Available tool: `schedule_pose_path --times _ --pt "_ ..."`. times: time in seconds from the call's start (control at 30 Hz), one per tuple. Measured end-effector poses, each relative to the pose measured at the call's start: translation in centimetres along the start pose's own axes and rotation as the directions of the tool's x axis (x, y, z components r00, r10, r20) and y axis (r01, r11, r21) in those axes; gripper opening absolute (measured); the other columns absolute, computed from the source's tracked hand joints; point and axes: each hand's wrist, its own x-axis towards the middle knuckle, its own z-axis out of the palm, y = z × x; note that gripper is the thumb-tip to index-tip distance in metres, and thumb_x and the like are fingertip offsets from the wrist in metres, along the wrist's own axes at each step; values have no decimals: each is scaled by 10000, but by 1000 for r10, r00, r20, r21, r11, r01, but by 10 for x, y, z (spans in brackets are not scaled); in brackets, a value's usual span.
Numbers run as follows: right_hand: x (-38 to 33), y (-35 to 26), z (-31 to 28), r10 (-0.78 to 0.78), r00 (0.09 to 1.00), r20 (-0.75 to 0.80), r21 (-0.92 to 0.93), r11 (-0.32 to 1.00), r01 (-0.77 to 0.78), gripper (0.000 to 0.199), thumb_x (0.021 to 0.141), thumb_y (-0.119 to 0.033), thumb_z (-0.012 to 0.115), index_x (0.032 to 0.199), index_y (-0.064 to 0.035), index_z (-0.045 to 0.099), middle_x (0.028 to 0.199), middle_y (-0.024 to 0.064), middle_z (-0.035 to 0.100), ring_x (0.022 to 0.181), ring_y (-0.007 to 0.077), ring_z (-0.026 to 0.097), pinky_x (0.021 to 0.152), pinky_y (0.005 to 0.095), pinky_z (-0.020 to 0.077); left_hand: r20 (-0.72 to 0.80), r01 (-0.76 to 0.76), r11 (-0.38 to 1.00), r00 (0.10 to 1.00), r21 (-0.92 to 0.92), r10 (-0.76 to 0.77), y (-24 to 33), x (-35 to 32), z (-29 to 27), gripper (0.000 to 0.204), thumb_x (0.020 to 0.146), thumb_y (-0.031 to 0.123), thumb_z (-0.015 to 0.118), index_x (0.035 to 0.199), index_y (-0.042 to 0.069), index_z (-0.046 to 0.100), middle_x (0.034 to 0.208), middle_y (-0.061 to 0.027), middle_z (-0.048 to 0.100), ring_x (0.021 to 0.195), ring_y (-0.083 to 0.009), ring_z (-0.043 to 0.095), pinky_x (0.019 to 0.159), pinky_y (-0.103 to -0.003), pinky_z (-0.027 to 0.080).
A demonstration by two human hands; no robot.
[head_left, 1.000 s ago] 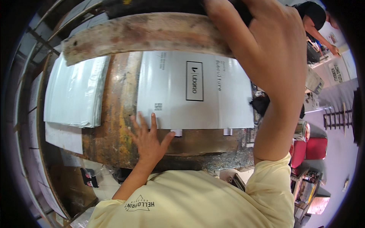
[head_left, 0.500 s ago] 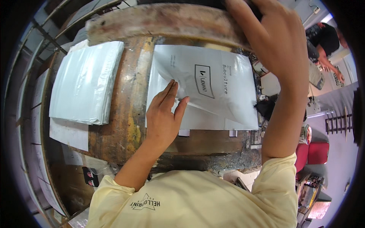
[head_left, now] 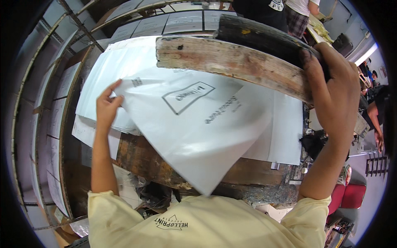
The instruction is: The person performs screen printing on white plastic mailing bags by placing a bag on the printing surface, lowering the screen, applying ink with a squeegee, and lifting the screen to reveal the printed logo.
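Note:
My left hand (head_left: 107, 106) pinches one corner of a thin white plastic bag (head_left: 198, 140) printed in black. The bag is lifted and slanted, with one corner hanging toward me. Its far edge passes below a stained wooden screen-printing frame (head_left: 231, 62), which is tilted up. My right hand (head_left: 338, 84) grips the frame's right end, thumb on the near side. A dark bar (head_left: 260, 37) lies behind the frame's edge under the same hand; whether it is separate I cannot tell. A white stack of bags (head_left: 99, 87) sits on the left, partly behind the lifted bag.
Another white sheet (head_left: 281, 142) lies flat on the stained wooden table (head_left: 144, 159). Metal racks (head_left: 37, 111) with pale printed sheets line the left and far side. A black cloth (head_left: 313, 144) and a tin can (head_left: 344, 174) are at the right. Other people stand beyond.
My left hand has moved left, lifting the printed bag off the table toward the stack. My view has shifted, and the frame now shows more fully, with my right hand still on it.

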Motion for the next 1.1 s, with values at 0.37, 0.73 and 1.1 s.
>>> schedule_pose_path --times 0.37,0.73,1.1 --pt "-8 -10 10 -24 993 -119 12 1000 25 354 960 -347 666 974 7 655 849 202 624 816 412 586 804 467 454 -30 74 853 997 516 -69 -125 162 -149 695 788 -15 639 1468 115 694 1428 -205 697 1278 -306 684 1076 -352 513" --pt "-18 -7 9 24 998 -64 1 1000 -24 548 1003 -432 670 1333 6 684 1129 276 745 1057 450 709 939 490 524 26 -192 896 980 401 198 29 88 47 838 964 239 819 1654 12 399 1381 -231 703 1189 -304 715 1042 -405 555" --pt "-197 -34 89 -127 887 444 182 982 50 414 936 -445 764 1164 -98 755 1049 97 646 1041 295 609 859 449 485 249 56 997 967 -51 -42 36 -174 173 824 604 303 1062 1282 3 703 1195 -92 687 1113 -250 662 999 -404 533"
